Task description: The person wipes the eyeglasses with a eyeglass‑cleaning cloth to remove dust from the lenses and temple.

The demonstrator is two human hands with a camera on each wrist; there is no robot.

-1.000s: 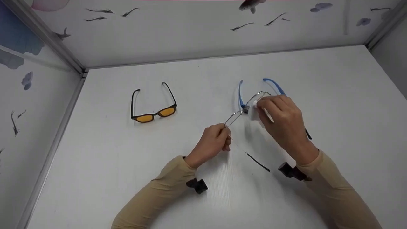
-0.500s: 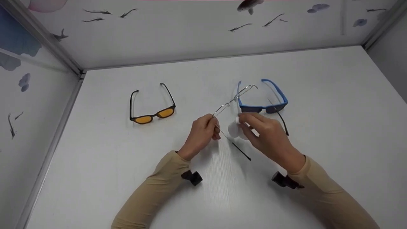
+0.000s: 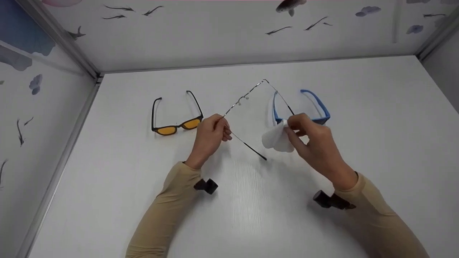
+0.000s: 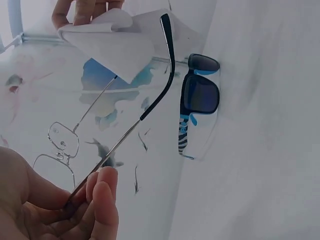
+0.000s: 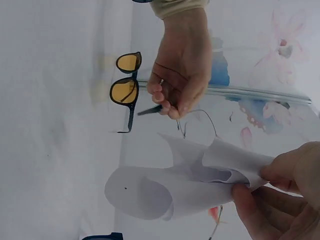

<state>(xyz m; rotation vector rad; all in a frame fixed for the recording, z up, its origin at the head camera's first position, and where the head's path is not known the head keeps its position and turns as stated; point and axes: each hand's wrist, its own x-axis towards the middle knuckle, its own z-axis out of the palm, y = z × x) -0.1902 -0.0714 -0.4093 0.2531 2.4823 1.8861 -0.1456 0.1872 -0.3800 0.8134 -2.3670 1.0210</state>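
Note:
My left hand (image 3: 211,134) pinches a pair of thin metal-framed eyeglasses (image 3: 254,86) at one end of the front frame, holding them above the table. Both temples are unfolded; one black tip (image 4: 164,85) points away from the left hand in the left wrist view. My right hand (image 3: 315,143) pinches a limp white cloth (image 3: 278,139) between thumb and fingers. In the head view, the far temple reaches the right fingers, and its tip is hidden there. The right wrist view shows the cloth (image 5: 145,192) hanging in loose folds, apart from the left hand.
Black glasses with orange lenses (image 3: 166,130) lie unfolded on the white table (image 3: 107,200), left of my left hand. Blue-framed sunglasses (image 3: 317,100) lie partly behind the cloth and right hand. Printed wall panels (image 3: 215,39) border the table's back and left.
My left hand has moved up and left with the eyeglasses, turning their front edge-on. The right hand with the cloth first dropped away from the lenses; the cloth now hangs more spread out.

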